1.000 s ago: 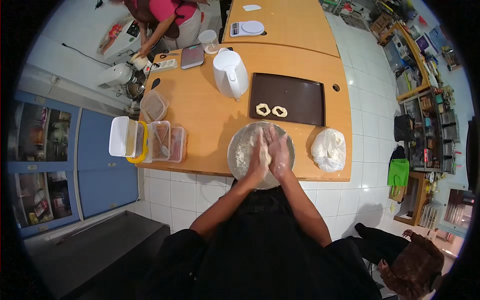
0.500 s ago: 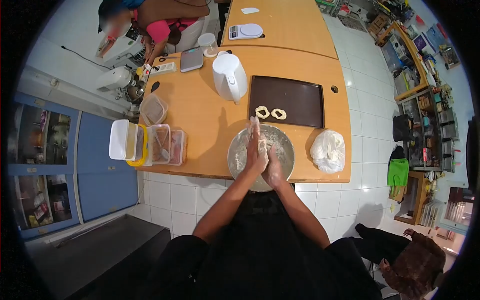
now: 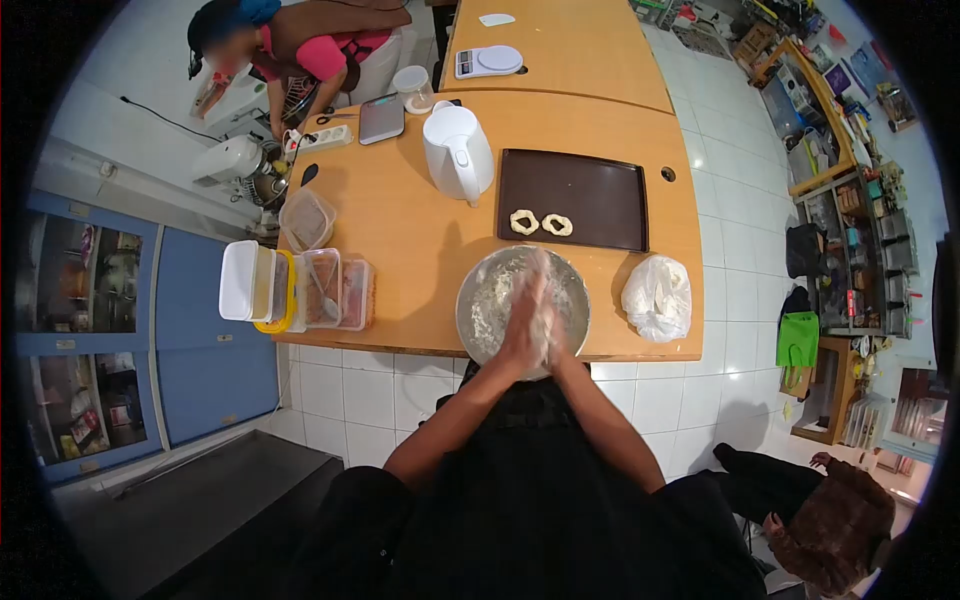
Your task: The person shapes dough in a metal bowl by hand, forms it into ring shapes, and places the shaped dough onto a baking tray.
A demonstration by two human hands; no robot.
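Over a metal bowl (image 3: 471, 318) dusted with flour and bits of dough, my two hands are pressed palm to palm. My left hand (image 3: 522, 325) has its fingers stretched forward, blurred by motion. Against it lies my right hand (image 3: 558, 335), its fingers partly hidden. A pale strip of dough (image 3: 543, 325) shows between the palms, mostly covered. Just beyond the bowl, two rings of dough (image 3: 524, 222) sit side by side on a dark baking tray (image 3: 590, 185).
Right of the bowl is a plastic bag (image 3: 657, 298) with pale contents. A white kettle (image 3: 455, 150) stands behind left. Stacked plastic containers (image 3: 322, 285) line the left edge. Beyond are scales (image 3: 382, 120) and a person (image 3: 320, 45); another person (image 3: 835, 520) is at lower right.
My hands have slid against each other and moved slightly right and nearer me, still together over the bowl. The person at the far left has shifted a little.
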